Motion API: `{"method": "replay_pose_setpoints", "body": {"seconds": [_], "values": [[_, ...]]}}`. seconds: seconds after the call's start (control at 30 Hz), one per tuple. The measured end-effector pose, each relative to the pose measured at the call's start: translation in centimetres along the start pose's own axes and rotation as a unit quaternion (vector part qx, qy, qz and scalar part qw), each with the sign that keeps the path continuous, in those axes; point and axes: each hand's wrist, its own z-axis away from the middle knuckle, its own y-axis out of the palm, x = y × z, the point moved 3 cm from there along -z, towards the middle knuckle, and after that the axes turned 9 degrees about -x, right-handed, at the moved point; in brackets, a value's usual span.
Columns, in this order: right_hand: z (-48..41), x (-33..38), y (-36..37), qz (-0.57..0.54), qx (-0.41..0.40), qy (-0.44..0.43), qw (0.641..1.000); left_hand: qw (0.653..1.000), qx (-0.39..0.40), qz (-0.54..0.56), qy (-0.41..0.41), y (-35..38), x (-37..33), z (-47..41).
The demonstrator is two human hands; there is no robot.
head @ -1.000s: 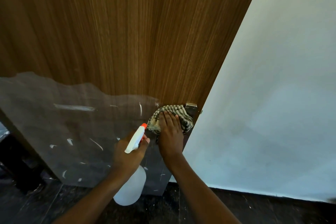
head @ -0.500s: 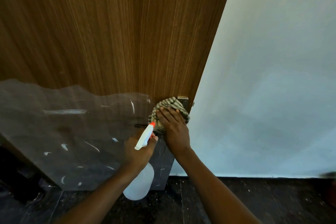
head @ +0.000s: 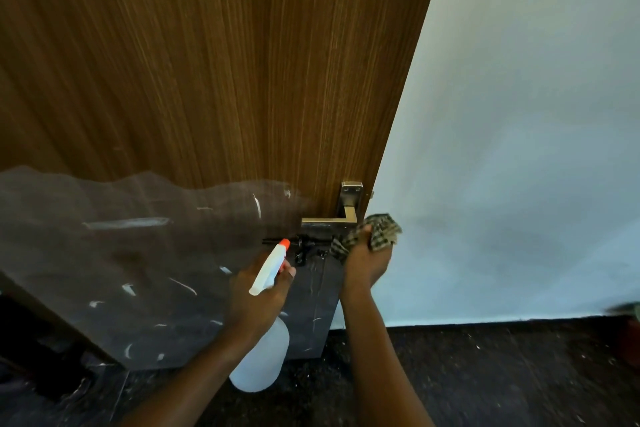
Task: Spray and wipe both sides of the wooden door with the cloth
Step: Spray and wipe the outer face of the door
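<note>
Gripping the bunched checked cloth (head: pixel 381 230), the right hand (head: pixel 363 267) has its fingers curled round the fabric at the right edge of the wooden door (head: pixel 225 62), just below the metal lever handle (head: pixel 332 220). From the head view I cannot tell whether the cloth presses on the door's edge or sits just beside it. The left hand (head: pixel 256 302) is wrapped round the neck of a white spray bottle (head: pixel 263 360), its orange nozzle pointing up towards the door near the handle, the body of the bottle hanging below the wrist. A cloudy plastic film (head: pixel 121 253), flecked with white marks, covers the lower part of the door. A pale wall (head: pixel 519 114) stands to the right, and the floor (head: pixel 485 374) below is dark and speckled.
</note>
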Motion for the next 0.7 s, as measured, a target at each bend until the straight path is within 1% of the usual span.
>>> {"method": "replay_pose_setpoints", "body": {"seconds": [0.03, 0.1, 0.17, 0.2, 0.23, 0.33, 0.4, 0.43, 0.57, 0.6, 0.67, 0.7], "values": [[0.9, 0.7, 0.8, -0.015, 0.001, -0.022, 1.000, 1.000, 0.003, 0.000, 0.002, -0.3, 0.1, -0.3], [2.0, 1.2, 2.1, -0.021, -0.023, -0.034, 0.999, 1.000, 0.007, 0.003, -0.001, -1.0, 0.2, -0.8], [3.1, 0.7, 2.6, -0.014, -0.052, -0.049, 0.997, 1.000, 0.010, 0.006, -0.008, -1.6, 0.0, -1.4], [4.0, 0.2, 2.9, -0.006, -0.049, -0.063, 0.997, 1.000, 0.011, 0.004, -0.006, -2.0, 0.0, -1.7], [5.2, -0.6, 3.4, 0.008, -0.030, -0.077, 0.997, 1.000, 0.010, 0.000, -0.005, -2.3, 0.0, -2.1], [8.7, -2.8, 5.6, 0.049, 0.063, -0.127, 0.989, 1.000, -0.002, -0.019, -0.001, -3.3, 0.0, -2.9], [9.8, -3.4, 6.8, 0.061, 0.098, -0.128, 0.985, 0.999, -0.006, -0.031, 0.009, -3.8, -0.1, -3.2], [9.8, -3.3, 6.9, 0.063, 0.102, -0.120, 0.985, 0.999, -0.005, -0.031, 0.013, -4.1, 0.0, -3.4], [7.2, -3.5, 4.3, 0.068, 0.074, -0.069, 0.993, 0.999, 0.014, -0.025, 0.037, -4.6, 0.3, -4.2], [6.2, -3.8, 3.0, 0.069, 0.055, -0.049, 0.995, 0.998, 0.019, -0.026, 0.047, -4.6, 0.4, -4.3], [4.5, -3.3, 0.9, 0.032, 0.003, -0.014, 0.999, 0.998, 0.021, -0.024, 0.054, -4.3, 0.4, -4.3], [3.8, -2.7, 0.3, 0.011, -0.024, -0.016, 1.000, 0.998, 0.023, -0.020, 0.053, -4.1, 0.4, -4.3]]}}
